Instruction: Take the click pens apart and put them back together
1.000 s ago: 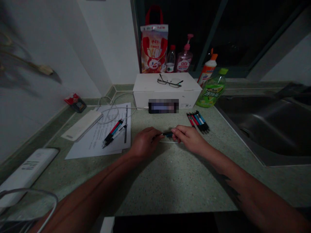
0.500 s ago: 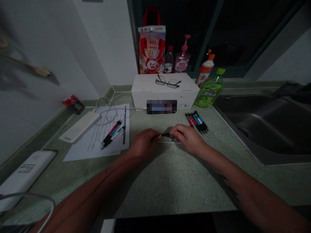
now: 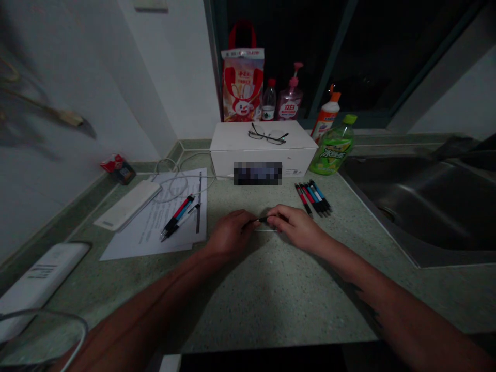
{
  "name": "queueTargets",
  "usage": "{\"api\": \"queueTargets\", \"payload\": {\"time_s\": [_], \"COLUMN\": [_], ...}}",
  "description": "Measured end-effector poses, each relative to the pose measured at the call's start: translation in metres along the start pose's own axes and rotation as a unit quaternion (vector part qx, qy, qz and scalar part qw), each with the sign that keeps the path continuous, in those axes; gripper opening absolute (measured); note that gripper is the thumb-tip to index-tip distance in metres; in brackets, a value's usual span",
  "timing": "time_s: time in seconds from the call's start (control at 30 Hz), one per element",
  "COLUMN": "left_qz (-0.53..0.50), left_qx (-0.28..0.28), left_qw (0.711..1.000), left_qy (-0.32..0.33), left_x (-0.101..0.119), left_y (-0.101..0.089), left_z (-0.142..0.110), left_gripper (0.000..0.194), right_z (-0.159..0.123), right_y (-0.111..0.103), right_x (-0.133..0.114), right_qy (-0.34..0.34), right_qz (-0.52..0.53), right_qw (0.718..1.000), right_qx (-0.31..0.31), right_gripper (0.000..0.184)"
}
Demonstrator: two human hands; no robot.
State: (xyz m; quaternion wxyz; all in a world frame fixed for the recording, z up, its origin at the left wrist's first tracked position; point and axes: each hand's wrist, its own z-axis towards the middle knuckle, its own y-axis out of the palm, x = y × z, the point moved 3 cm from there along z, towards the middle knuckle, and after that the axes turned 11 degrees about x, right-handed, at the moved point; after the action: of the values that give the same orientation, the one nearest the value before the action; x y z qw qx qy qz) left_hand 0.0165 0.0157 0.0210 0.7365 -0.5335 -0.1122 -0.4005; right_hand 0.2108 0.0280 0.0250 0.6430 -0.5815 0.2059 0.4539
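Observation:
My left hand and my right hand meet over the middle of the counter, fingers pinched around a dark pen. Only a short stretch of it shows between the fingertips; the ends are hidden. Just beyond my right hand, several pens with red, blue, white and black parts lie side by side. To the left of my left hand, a few more pens rest on printed sheets of paper.
A white box with glasses on top stands at the back. Beside it is a green soap bottle. The metal sink lies right. White power banks and a cable are on the left.
My right hand has shifted slightly left, closer to my left hand, and less of the pen shows between them. The whole scene sits a little lower in view.

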Motion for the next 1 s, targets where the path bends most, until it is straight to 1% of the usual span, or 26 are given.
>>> {"api": "queueTargets", "payload": {"time_s": [0.03, 0.07, 0.23, 0.27, 0.33, 0.5, 0.57, 0.63, 0.7, 0.77, 0.83, 0.93, 1.0], "left_qz": [-0.003, -0.005, -0.001, -0.001, -0.004, -0.017, -0.019, -0.016, -0.001, 0.031, 0.077, 0.138, 0.153], "left_qx": [0.002, 0.004, 0.001, -0.001, -0.002, -0.001, -0.006, -0.006, -0.001, 0.005, 0.005, -0.007, -0.017], "left_qw": [1.000, 1.000, 1.000, 1.000, 1.000, 1.000, 1.000, 0.999, 0.999, 0.998, 0.996, 0.990, 0.988], "left_qy": [0.001, 0.002, 0.002, 0.000, -0.002, -0.004, -0.016, -0.036, -0.053, -0.058, -0.050, -0.031, -0.021], "left_x": [0.000, 0.000, 0.001, 0.000, 0.000, 0.002, 0.002, 0.001, -0.002, -0.006, -0.009, -0.012, -0.011], "left_y": [0.000, -0.001, -0.002, -0.001, -0.001, -0.001, -0.001, -0.002, -0.004, -0.006, -0.008, -0.008, -0.008], "left_z": [0.000, 0.000, 0.000, 0.000, 0.000, 0.000, 0.000, 0.001, 0.003, 0.004, 0.006, 0.006, 0.006], "left_gripper": [0.017, 0.018, 0.017, 0.017, 0.016, 0.016, 0.017, 0.020, 0.022, 0.022, 0.023, 0.024, 0.023], "right_z": [0.000, 0.000, -0.001, -0.001, 0.000, -0.001, 0.000, 0.001, 0.002, 0.002, 0.001, -0.004, -0.007], "right_y": [0.000, 0.000, 0.002, 0.002, 0.000, 0.001, -0.002, -0.006, -0.010, -0.010, -0.007, 0.001, 0.006], "right_x": [0.000, 0.001, 0.002, 0.002, 0.001, -0.001, -0.002, -0.004, -0.005, -0.005, -0.005, -0.006, -0.008], "right_qy": [-0.002, -0.001, 0.017, 0.014, 0.007, -0.004, -0.019, -0.039, -0.052, -0.051, -0.054, -0.076, -0.086], "right_qz": [0.009, 0.015, 0.010, 0.015, 0.024, 0.013, -0.004, -0.022, -0.032, -0.042, -0.058, -0.093, -0.115], "right_qw": [1.000, 1.000, 1.000, 1.000, 1.000, 1.000, 1.000, 0.998, 0.996, 0.997, 0.997, 0.991, 0.986], "right_qx": [0.012, 0.019, -0.018, -0.013, 0.007, -0.019, 0.011, 0.052, 0.068, 0.047, 0.004, -0.056, -0.084], "right_gripper": [0.013, 0.017, 0.015, 0.011, 0.019, 0.016, 0.009, 0.010, 0.011, 0.013, 0.013, 0.015, 0.016]}}
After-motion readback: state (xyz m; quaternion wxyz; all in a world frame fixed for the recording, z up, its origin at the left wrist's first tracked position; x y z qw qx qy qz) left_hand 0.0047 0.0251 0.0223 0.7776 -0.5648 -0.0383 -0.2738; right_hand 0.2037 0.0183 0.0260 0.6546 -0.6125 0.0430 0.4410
